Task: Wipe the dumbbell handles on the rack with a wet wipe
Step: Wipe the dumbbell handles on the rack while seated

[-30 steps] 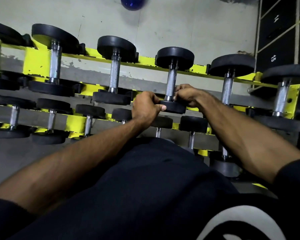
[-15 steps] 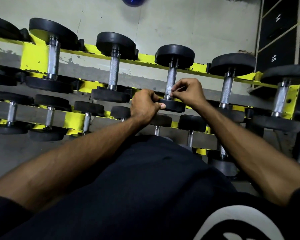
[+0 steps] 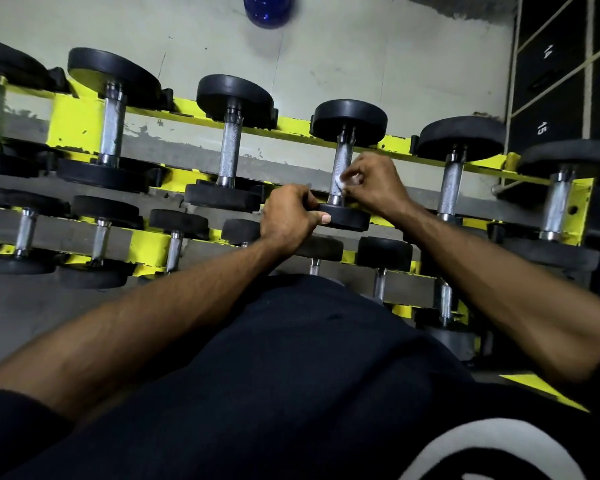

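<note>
A yellow and grey rack (image 3: 77,123) carries rows of black dumbbells with knurled steel handles. My right hand (image 3: 374,183) pinches a small white wet wipe (image 3: 342,182) against the lower part of one handle (image 3: 342,157) on the upper row. That dumbbell's near black head (image 3: 350,218) is gripped at its left edge by my left hand (image 3: 290,216), thumb lying along the rim. Its far head (image 3: 349,121) rests on the back rail.
Neighbouring dumbbells stand close on both sides, one handle (image 3: 229,154) to the left and another (image 3: 451,183) to the right. A lower row of smaller dumbbells (image 3: 174,233) runs under my arms. A blue ball (image 3: 265,8) lies on the floor beyond. Dark numbered lockers (image 3: 551,81) stand at right.
My right hand has climbed from the base of the handle to partway up it, and the white wipe now shows. My left hand stays on the near head.
</note>
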Demonstrator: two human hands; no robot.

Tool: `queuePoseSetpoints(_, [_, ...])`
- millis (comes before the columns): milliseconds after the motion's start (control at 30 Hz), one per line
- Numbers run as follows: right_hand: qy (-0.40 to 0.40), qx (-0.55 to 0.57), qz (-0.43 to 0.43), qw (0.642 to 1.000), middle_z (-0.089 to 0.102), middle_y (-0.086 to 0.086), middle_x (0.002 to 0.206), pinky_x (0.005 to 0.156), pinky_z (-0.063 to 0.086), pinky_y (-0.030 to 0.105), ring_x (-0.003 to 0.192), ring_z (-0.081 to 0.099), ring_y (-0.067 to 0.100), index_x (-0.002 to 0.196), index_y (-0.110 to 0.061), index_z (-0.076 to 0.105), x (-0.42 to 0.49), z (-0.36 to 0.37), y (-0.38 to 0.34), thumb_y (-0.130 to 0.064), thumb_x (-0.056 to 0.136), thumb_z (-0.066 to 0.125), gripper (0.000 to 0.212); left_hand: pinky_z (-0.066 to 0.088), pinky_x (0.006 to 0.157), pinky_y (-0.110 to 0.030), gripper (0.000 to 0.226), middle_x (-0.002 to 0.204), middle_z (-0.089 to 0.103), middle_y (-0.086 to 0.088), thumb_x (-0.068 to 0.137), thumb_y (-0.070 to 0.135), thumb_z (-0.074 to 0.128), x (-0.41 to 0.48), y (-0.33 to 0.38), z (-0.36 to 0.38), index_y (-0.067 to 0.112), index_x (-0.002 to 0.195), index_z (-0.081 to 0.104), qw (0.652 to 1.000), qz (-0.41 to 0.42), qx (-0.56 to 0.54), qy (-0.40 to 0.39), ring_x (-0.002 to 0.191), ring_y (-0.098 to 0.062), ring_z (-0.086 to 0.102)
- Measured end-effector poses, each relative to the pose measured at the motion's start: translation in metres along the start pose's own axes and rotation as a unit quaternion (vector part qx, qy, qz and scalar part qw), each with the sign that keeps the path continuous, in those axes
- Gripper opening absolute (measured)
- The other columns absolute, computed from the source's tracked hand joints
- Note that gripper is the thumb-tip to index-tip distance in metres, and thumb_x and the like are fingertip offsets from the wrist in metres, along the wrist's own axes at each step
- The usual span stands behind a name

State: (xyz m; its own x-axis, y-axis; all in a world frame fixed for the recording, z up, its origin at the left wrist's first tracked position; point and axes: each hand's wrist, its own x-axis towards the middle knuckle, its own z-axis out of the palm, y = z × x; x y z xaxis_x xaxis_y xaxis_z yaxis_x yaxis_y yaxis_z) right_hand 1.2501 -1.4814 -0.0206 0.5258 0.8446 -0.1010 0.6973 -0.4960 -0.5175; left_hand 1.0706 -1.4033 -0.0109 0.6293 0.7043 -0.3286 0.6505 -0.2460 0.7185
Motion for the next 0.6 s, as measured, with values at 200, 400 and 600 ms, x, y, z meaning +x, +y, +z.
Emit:
queuePoseSetpoints(200, [-0.016, 0.000, 0.000, 1.000, 0.066, 0.003, 0.099, 0.080, 0.055, 0.030, 0.088, 0.059, 0.015, 0.104, -0.011, 0.077, -0.006, 0.005, -0.002, -0.015, 0.080, 0.080, 0.024, 0.048, 0.068, -0.028, 0.026, 0.096, 0.059, 0.007, 0.081, 0.041, 0.080, -0.001, -0.012, -0.010, 0.023, 0.093, 0.064, 0.983, 0.155, 0.094, -0.014, 0.084, -0.009, 0.056])
queuePoseSetpoints(400, [-0.009, 0.064, 0.002, 0.998, 0.073, 0.003, 0.098, 0.075, 0.059, 0.032, 0.081, 0.066, 0.012, 0.106, -0.008, 0.076, 0.001, -0.005, -0.003, -0.014, 0.078, 0.082, 0.029, 0.060, 0.074, -0.043, 0.051, 0.134, 0.052, -0.004, 0.090, 0.024, 0.071, -0.005, -0.044, -0.015, 0.020, 0.138, 0.056, 0.918, 0.316, 0.226, -0.074, 0.106, -0.024, 0.061])
queuePoseSetpoints(600, [-0.067, -0.038, -0.078, 0.994, 0.067, 0.005, 0.096, 0.078, 0.054, 0.035, 0.088, 0.061, 0.018, 0.100, -0.012, 0.078, -0.003, 0.000, -0.007, -0.016, 0.081, 0.079, 0.019, 0.059, 0.072, -0.040, 0.069, 0.144, 0.043, -0.017, 0.088, 0.012, 0.071, -0.010, -0.051, -0.016, 0.015, 0.149, 0.038, 0.894, 0.346, 0.269, -0.100, 0.107, -0.031, 0.060])
